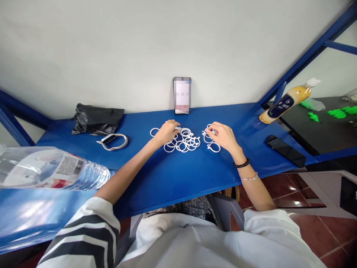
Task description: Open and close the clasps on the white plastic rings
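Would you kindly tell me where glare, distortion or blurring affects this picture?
In the head view, pale glare whitens the blue tabletop at lower left; in the head view, the clear plastic bottle at the left edge looks stretched, probably lens distortion; in the head view, the propped phone's screen is pixelated, while the white rings show readable outlines.

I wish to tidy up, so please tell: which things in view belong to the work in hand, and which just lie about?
Belong to the work:
larger group of white rings, at the left hand
smaller group of white rings, at the right hand

Apparently just lying about:
black plastic bag
watch
clear bottle
lit phone
dark phone
yellow drink bottle
green pieces
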### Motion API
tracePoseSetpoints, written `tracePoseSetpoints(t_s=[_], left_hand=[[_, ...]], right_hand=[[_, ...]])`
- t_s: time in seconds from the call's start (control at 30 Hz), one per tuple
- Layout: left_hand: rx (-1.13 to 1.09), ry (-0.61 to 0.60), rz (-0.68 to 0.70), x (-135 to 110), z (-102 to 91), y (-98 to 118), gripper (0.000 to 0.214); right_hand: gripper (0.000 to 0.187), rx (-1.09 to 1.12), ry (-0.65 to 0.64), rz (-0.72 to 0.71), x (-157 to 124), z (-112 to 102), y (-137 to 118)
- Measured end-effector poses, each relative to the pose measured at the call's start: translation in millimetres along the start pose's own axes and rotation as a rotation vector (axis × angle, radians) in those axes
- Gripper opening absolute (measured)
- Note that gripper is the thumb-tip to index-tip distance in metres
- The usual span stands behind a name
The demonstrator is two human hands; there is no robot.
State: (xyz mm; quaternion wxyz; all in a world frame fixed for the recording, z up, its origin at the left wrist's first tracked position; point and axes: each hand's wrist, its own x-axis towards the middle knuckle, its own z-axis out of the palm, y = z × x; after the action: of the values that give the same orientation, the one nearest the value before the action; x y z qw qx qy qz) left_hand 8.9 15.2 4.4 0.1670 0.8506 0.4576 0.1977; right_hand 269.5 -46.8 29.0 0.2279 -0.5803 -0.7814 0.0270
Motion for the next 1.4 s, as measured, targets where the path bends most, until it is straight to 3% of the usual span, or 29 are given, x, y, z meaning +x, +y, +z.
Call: tracePoseSetpoints(t_s=[0.1, 0.2, 0.3, 0.37, 0.47, 0.67, 0.93, 1.03, 1.17, 1.27, 1.4], left_hand=[[-0.128, 0.051, 0.005, -2.3, -14.7, 10.4, 0.017], [-0.461, 0.084, 0.016, -6.9, -27.3, 27.4, 0.018], [-0.849, -0.004, 0.057, -11.9, -27.9, 44.9, 0.034], [-0.991, -0.042, 0.066, -14.5, -22.5, 53.6, 0.042], [-1.039, -0.118, 0.062, -17.2, -14.3, 60.8, 0.046], [-0.951, -0.493, 0.148, -21.5, -14.7, 64.1, 0.054], [-1.175, -0.606, 0.21, -23.8, -3.0, 64.4, 0.058], [-1.279, -0.562, 0.225, -24.6, -0.9, 66.1, 0.059], [-1.295, -0.433, 0.24, -21.5, -2.6, 67.4, 0.059], [-1.082, -0.283, 0.196, -16.0, -2.9, 59.8, 0.053], [-0.494, 0.0, 0.179, -10.9, 1.6, 40.4, 0.038]], right_hand=[[0.023, 0.153, -0.019, -0.067, -0.4, 1.4, -6.6], [0.023, 0.393, -0.046, -0.135, -0.9, 4.5, -15.3], [0.029, 0.63, -0.056, -0.182, -1.7, 9.6, -21.2], [0.024, 0.759, -0.059, -0.188, -2.2, 12.7, -22.1], [0.021, 0.96, -0.132, -0.133, -2.9, 13.8, -21.2], [0.032, 1.225, -0.582, -0.066, -4.3, 7.9, -23.7], [0.041, 1.385, -0.546, -0.094, -8.9, 17.3, -25.4], [0.047, 1.461, -0.511, -0.112, -9.2, 19.7, -26.5], [0.049, 1.463, -0.348, -0.083, -6.9, 15.9, -26.7], [0.04, 1.188, -0.218, -0.053, -3.9, 8.3, -21.2], [0.031, 0.542, 0.057, 0.007, -0.1, -1.1, -8.7]])
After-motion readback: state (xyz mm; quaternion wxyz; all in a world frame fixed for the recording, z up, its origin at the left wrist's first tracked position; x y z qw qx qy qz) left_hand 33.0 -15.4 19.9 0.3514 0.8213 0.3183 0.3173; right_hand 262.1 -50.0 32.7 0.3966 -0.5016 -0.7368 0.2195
